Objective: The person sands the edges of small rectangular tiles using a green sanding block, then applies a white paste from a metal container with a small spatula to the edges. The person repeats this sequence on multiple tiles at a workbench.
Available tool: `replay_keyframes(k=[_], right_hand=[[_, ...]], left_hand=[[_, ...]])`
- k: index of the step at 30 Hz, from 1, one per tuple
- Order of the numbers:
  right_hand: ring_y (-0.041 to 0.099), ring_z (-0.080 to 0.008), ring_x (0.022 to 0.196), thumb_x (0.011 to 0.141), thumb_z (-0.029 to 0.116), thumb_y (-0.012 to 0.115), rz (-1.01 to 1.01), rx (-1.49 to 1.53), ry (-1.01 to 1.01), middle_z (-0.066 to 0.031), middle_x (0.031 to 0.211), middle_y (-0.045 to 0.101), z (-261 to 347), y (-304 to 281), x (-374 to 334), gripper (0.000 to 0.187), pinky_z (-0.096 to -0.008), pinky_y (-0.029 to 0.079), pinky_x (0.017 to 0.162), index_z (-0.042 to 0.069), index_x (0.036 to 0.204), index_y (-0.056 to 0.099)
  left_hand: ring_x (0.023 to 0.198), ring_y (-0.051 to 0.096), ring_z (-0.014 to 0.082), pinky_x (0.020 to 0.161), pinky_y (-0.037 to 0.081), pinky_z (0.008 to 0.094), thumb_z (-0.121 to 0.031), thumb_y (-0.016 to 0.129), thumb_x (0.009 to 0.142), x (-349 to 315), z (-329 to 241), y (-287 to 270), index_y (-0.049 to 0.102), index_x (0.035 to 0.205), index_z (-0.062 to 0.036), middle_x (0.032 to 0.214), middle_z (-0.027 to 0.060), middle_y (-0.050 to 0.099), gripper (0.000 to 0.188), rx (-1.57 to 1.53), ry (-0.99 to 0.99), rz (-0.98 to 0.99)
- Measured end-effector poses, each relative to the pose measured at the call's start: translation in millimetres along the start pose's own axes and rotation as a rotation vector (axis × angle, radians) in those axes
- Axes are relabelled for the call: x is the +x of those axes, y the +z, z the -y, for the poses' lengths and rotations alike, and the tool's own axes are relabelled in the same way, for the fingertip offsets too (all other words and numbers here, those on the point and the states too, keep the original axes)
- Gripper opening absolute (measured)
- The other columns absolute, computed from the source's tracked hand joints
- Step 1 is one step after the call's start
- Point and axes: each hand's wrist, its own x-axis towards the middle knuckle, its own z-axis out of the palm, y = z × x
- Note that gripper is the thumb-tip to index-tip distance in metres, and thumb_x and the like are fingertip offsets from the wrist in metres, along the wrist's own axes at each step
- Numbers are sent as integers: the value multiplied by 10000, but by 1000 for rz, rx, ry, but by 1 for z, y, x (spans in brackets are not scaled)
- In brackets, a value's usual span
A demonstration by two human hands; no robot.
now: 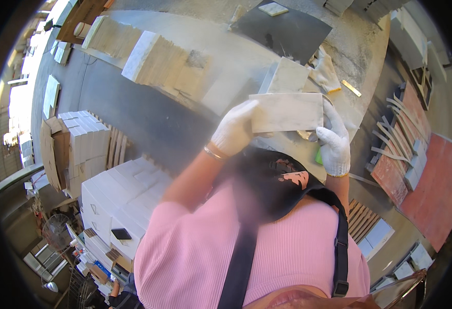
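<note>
A pale, faintly grey-veined stone tile (287, 112) is held level in front of me between both hands. My left hand (236, 127), in a white glove, grips its left end. The right end is in my right hand (334, 141), also white-gloved, with the thumb on the near face and the fingers partly hidden behind. Just beyond lies another pale tile (289, 75) on the work table (226, 38). A loose white glove (325, 71) with an orange-yellow cuff lies right of that tile. Farther back is a dark sheet (287, 31) with a small pale tile (273, 9) on it.
Standing rows of tiles (166, 64) fill the table's left part. A yellow strip (351, 88) lies near its right edge. White boxes (115, 188) with a phone (121, 234) on them are at lower left. Red boards (437, 188) stand right. Another person (125, 296) is at bottom left.
</note>
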Motion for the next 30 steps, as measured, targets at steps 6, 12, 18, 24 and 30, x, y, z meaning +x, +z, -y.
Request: replay_keyframes(k=[6,12,18,24,30], right_hand=[[714,-207,989,863,100,668,5,108,56,-138,1279,691,-10,-10,-6,745,-290,539,805,39,1575,459],[713,-203,984,879,69,675,-10,132,103,-137,1263,696,-17,-19,-9,713,-288,539,794,42,1562,474],[713,-209,995,895,69,655,-15,84,100,-148,1253,702,-20,-23,-14,683,-296,539,795,44,1555,482],[718,-220,1004,912,82,641,-32,43,104,-154,1257,701,-22,-26,-16,665,-307,539,803,43,1555,480],[721,-226,1002,917,77,641,-59,32,108,-163,1230,713,-28,-25,-14,629,-308,540,805,28,1531,510]], left_hand=[[1154,670,280,902,586,499,-270,593,1048,-14,-17,-45,639,1310,-71,1243,74,679,332,-678,-79,-363],[1267,642,359,884,604,448,-268,611,1054,-13,18,-116,555,1418,-75,1390,117,646,416,-606,4,-584],[1069,687,321,920,553,458,-266,766,934,-13,77,-135,677,1158,-72,1117,114,725,310,-94,21,-622],[1179,670,321,874,586,446,-339,555,1091,-21,78,-126,531,1395,-24,1380,166,636,439,11,-50,-511],[601,673,198,521,497,259,-491,622,1034,-39,12,-139,682,1058,39,787,126,718,534,444,-541,-561]])
